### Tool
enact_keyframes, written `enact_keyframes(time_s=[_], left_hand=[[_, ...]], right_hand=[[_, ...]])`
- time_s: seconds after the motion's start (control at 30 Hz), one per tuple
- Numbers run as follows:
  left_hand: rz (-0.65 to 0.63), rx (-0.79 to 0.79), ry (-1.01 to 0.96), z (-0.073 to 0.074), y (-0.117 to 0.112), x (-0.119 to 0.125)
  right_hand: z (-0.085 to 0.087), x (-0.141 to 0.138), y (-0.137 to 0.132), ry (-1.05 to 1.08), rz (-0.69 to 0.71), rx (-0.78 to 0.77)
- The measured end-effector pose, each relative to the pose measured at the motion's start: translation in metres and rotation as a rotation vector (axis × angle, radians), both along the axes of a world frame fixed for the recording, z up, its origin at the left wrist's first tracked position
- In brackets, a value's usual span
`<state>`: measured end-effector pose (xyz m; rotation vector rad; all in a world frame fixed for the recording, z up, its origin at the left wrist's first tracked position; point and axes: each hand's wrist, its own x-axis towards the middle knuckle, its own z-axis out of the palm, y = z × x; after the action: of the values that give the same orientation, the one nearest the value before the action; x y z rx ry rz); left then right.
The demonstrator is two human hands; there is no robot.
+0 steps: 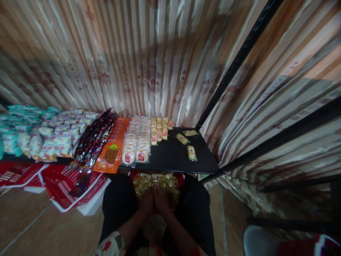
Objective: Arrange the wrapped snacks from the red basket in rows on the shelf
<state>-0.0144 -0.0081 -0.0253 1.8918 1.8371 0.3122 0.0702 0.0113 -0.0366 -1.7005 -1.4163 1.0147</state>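
Note:
My left hand (147,202) and my right hand (163,201) lie side by side between my knees, reaching into a red basket (182,179) heaped with small yellow snack packets (154,181). The fingers are buried among the packets, so whether they grip anything is hidden. In front of me is a low black shelf (173,156). On it lie rows of the same yellow packets (159,131) and three loose ones (191,152) toward the right.
The shelf also carries round white cakes in clear wrap (137,142), orange packs (113,149), dark red packs (94,137) and teal and white bags (32,135). Red baskets (62,193) sit on the floor at left. A striped curtain (149,60) hangs behind; black shelf bars (279,137) run at right.

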Motion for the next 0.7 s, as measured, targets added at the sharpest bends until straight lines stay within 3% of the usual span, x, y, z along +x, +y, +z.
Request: enact_keyframes(time_s=[0.17,0.47,0.7], left_hand=[[0.086,-0.13,-0.011,0.001,0.01,-0.011],[0.181,-0.091,0.076,0.007,0.047,-0.02],[0.249,-0.06,0.076,-0.01,0.07,-0.032]], right_hand=[[-0.015,-0.005,0.007,0.045,0.029,-0.105],[-0.03,-0.02,0.034,0.21,-0.006,-0.168],[-0.043,-0.029,0.046,0.275,-0.06,-0.235]])
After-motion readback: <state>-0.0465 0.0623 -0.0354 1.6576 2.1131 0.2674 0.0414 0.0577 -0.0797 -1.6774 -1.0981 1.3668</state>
